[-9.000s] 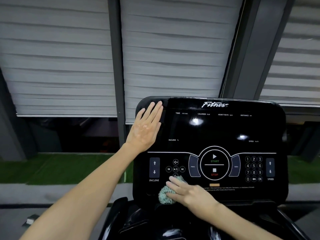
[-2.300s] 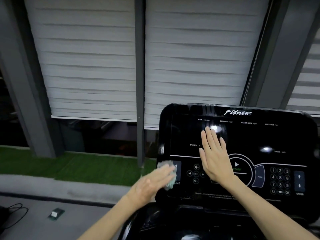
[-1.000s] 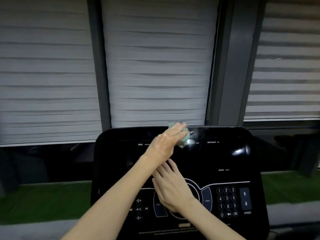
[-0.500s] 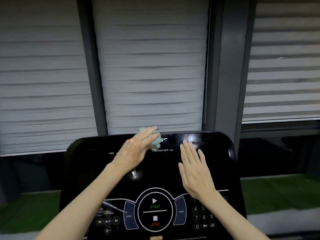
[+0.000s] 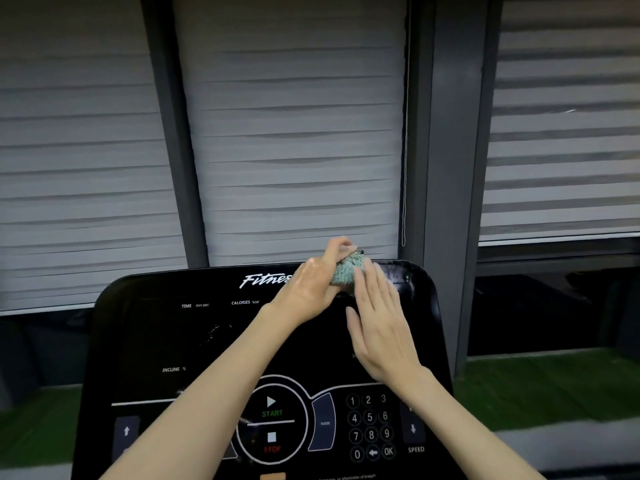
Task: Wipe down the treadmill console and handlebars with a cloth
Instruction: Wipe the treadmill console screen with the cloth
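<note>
Left hand (image 5: 308, 289) fingers clamped on bunched teal cloth (image 5: 346, 271) at console (image 5: 173, 341) top edge. Right hand (image 5: 379, 327) flat, fingers together, fingertips touching cloth. Cloth likely soft, light; hold it bunched.

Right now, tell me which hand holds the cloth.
The left hand: it grips the cloth at the console's top edge. The right hand lies flat, empty.

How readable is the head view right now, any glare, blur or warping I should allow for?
Head view: dim; the black console shows faint specks, no strong glare; the left hand and cloth are slightly motion-blurred; the right hand is sharper; window posts lean from wide-angle distortion; keypad digits are legible.
</note>
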A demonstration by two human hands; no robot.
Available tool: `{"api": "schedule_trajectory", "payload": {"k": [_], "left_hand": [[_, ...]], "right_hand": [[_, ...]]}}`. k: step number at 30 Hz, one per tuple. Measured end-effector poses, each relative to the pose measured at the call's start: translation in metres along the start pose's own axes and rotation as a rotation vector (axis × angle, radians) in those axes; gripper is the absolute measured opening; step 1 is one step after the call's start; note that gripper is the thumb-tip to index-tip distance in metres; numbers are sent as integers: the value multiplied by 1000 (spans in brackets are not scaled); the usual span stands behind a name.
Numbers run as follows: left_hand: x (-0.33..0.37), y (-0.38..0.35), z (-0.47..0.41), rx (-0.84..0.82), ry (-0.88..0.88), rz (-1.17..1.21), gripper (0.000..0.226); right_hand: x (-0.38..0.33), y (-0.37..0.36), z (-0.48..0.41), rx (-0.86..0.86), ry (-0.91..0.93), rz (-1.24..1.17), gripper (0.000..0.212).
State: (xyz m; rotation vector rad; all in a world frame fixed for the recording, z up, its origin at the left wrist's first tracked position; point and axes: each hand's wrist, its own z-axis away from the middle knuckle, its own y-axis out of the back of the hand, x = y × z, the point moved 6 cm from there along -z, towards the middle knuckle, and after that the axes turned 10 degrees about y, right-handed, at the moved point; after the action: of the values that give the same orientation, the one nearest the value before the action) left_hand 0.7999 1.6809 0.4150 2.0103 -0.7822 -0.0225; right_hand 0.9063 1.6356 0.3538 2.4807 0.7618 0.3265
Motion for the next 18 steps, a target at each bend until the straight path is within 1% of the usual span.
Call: {"api": "schedule_trajectory", "payload": {"k": [3,5,8,10,12,15,18], "left_hand": [[-7,8,-2,-30,75,39,77],[-22,20,4,1,128,-10,77],[-54,37,26,27,144,-234,78],[-71,45,42,87,144,-413,77],[-82,49,53,156,131,-514,69],[-91,54,62,246,137,-594,55],[-106,66,72,309,256,-610,55]], "right_hand": [[-7,-4,-34,-35,99,-15,56],[-7,-11,-48,-62,136,-34,53],[0,-16,-55,-30,157,-50,42],[8,-11,-51,3,166,-34,37],[25,1,-44,70,131,-16,36],[65,20,-22,153,0,8,34],[89,24,-8,121,-153,-49,34]]}}
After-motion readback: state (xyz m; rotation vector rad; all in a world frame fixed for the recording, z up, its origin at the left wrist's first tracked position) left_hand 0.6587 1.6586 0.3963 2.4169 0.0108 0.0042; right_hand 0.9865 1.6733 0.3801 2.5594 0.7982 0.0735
